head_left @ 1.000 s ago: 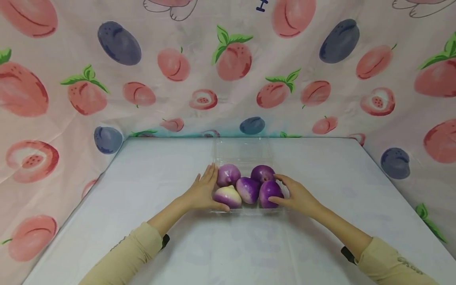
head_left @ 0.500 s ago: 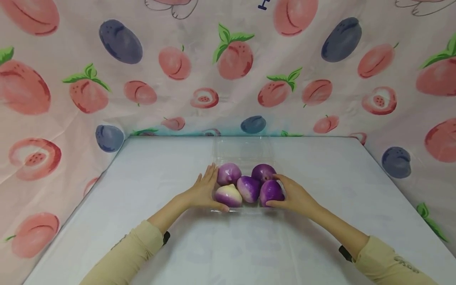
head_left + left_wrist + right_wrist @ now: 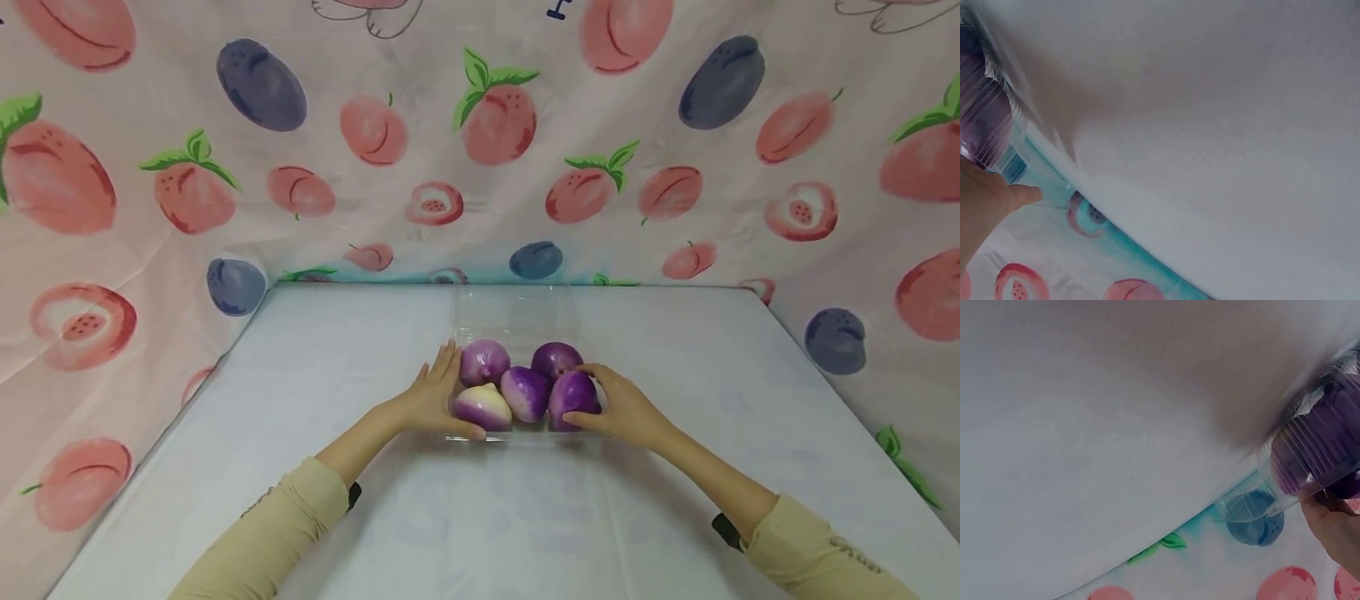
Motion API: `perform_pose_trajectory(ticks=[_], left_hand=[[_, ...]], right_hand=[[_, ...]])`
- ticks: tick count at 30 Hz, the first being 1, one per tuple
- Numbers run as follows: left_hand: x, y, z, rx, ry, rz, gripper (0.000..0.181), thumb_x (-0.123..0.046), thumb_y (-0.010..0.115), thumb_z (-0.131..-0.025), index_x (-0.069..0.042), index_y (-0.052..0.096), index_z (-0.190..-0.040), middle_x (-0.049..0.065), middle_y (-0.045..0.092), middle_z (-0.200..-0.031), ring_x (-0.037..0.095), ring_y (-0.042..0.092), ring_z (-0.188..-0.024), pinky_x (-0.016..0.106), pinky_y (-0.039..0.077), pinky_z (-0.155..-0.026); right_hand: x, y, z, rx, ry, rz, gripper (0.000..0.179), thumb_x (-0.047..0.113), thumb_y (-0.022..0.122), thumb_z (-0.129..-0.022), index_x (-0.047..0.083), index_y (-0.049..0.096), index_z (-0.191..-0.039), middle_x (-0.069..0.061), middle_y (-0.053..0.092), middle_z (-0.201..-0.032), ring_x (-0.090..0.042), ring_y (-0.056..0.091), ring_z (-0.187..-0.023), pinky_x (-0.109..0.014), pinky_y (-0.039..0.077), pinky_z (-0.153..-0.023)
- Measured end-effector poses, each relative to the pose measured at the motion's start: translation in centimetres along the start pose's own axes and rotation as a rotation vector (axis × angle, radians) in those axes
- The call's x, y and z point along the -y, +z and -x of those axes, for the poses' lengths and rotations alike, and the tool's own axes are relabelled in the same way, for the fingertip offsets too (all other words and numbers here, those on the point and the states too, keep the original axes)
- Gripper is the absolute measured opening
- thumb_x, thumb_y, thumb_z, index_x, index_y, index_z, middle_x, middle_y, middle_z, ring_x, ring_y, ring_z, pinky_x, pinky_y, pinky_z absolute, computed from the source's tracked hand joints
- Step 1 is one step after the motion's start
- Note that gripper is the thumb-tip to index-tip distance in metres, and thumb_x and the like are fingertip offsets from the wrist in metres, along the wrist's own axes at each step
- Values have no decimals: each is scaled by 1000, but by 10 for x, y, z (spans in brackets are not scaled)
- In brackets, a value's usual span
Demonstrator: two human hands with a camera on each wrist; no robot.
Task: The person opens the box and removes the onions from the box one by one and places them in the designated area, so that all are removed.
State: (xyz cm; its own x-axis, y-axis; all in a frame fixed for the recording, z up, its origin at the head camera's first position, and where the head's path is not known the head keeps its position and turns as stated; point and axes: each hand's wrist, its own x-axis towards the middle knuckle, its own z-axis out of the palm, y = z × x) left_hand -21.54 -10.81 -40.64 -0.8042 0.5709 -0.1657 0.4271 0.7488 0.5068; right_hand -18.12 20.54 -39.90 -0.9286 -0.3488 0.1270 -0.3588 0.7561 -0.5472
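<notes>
A clear plastic clamshell box [image 3: 517, 437] lies on the table with its lid [image 3: 513, 310] folded back away from me. Several glossy purple onions sit in it, among them a pale-tipped onion [image 3: 483, 408] at front left and a dark onion [image 3: 557, 359] at back right. My left hand [image 3: 431, 404] rests against the box's left side, fingers straight, thumb along the front corner. With fingers and thumb, my right hand [image 3: 630, 407] holds the front right onion [image 3: 574, 402] inside the box. In the right wrist view, the ribbed box wall [image 3: 1310, 453] stands beside that hand.
The box stands near the middle of a white-covered table [image 3: 360, 342]. A fruit-printed cloth [image 3: 420, 125] hangs behind the table and along both sides. Dark wrist straps show at both cuffs.
The head view has shifted slightly, so everything sits a little higher in it. Both hands and the onions keep nearly the same places.
</notes>
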Motion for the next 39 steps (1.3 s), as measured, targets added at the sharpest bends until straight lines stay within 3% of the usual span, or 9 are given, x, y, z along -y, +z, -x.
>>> perform_pose_trajectory(ticks=[7,14,22,29,39], left_hand=[[-1,-2,0,7,-28,11,138,-73,69,-64,1,-11,-148,16,-23,-155,33,-16,-145,60,-1,-114],[-1,0,0,34,-47,128,138,-66,74,-65,-4,-17,-148,9,-31,-153,38,8,-144,52,23,-114],[0,1,0,53,-63,149,138,-63,75,-65,-6,-18,-148,6,-33,-153,42,23,-140,48,29,-112],[-1,0,-2,64,-55,152,139,-63,76,-64,-5,-19,-147,8,-34,-152,41,19,-141,47,27,-113],[-2,1,-2,43,-48,187,139,-61,77,-65,-3,-19,-147,10,-33,-152,40,8,-144,48,25,-114]], right_hand=[[-1,-6,-4,27,30,-89,63,34,75,-79,1,50,-126,-25,55,-129,-47,51,-118,-59,45,-93],[1,-7,-3,31,86,-164,62,35,71,-82,2,48,-129,-24,51,-134,-47,47,-123,-60,43,-95],[7,-9,-4,10,88,-210,60,32,70,-84,0,47,-130,-26,50,-135,-48,45,-124,-57,42,-99],[7,-10,-4,-11,114,-269,60,28,69,-86,-4,45,-132,-27,49,-135,-45,43,-128,-52,36,-105],[6,-19,-2,-46,79,-284,58,24,68,-86,0,45,-134,-24,48,-137,-41,39,-131,-55,30,-109]])
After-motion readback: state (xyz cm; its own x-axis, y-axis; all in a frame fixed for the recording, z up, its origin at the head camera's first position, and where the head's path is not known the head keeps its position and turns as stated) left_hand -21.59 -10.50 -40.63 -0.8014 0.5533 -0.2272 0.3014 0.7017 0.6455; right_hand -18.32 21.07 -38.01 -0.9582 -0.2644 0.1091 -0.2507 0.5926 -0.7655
